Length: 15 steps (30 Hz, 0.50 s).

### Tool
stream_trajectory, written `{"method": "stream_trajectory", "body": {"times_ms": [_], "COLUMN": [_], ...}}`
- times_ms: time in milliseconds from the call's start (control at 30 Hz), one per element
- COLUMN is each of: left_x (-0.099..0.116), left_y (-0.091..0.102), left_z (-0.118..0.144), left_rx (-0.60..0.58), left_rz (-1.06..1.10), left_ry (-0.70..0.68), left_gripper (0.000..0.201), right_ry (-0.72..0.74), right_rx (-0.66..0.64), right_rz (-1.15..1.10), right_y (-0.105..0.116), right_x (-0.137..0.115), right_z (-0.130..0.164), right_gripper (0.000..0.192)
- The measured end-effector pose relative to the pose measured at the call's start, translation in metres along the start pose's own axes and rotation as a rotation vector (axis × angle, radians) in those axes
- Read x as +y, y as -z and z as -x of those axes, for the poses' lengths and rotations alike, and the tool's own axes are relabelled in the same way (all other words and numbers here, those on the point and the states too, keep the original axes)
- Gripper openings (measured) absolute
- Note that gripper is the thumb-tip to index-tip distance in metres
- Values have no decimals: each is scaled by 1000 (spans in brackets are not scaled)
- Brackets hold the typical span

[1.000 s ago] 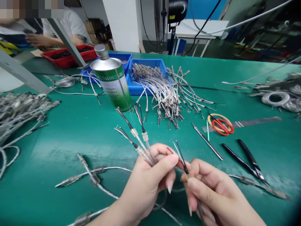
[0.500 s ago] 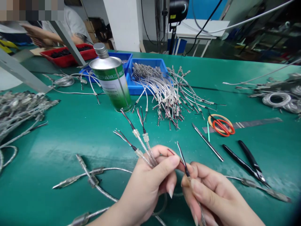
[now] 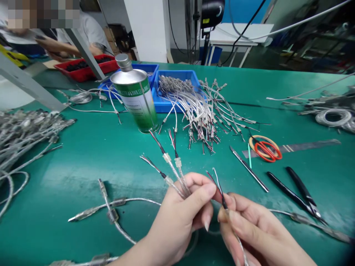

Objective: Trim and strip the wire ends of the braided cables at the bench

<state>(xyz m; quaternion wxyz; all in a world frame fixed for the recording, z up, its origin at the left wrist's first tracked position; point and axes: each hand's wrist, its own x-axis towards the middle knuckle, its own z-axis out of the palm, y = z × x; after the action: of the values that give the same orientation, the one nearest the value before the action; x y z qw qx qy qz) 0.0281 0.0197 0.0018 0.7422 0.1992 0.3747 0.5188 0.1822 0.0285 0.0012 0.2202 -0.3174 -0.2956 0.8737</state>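
My left hand (image 3: 185, 210) is closed around several clear-jacketed cables (image 3: 177, 173), whose split ends fan out upward with red, white and black wires. Its thumb and forefinger lie close to the loose wires of another cable (image 3: 224, 201). That cable is pinched just below its black sleeve by the thumb and fingers of my right hand (image 3: 246, 225). Its dark red and white wire ends point up and left between my hands. Whether the left fingertips touch these wires I cannot tell. Below my hands, more clear cable (image 3: 119, 227) with moulded grey lumps lies on the green table (image 3: 91, 155).
A green-and-white metal can (image 3: 135, 99) stands before blue bins (image 3: 198, 87) with cables spilling out. At right lie a craft knife (image 3: 249, 169), orange-handled scissors (image 3: 267, 151) and black-handled cutters (image 3: 296, 195). Cable piles (image 3: 30, 133) flank both sides. A person (image 3: 91, 33) sits behind a red bin (image 3: 85, 68).
The red wire by my left fingertips now stands up beside the white one, farther from the thumb. The whole view has shifted slightly, moving everything right. Both hands keep their cables.
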Motion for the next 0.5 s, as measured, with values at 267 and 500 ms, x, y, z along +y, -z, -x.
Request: {"method": "stream_trajectory", "body": {"times_ms": [267, 500], "left_x": [0, 2], "left_y": [-1, -4], "left_z": [-2, -2], "left_rx": [2, 18], "left_rz": [37, 96], "left_ry": [16, -34], "left_gripper": [14, 11], "right_ry": [-27, 5], "right_rx": [60, 34], "right_rz": [-93, -134], "right_y": [-2, -1], "right_x": [-2, 0], "right_z": [-1, -1], "right_gripper": [28, 25]}}
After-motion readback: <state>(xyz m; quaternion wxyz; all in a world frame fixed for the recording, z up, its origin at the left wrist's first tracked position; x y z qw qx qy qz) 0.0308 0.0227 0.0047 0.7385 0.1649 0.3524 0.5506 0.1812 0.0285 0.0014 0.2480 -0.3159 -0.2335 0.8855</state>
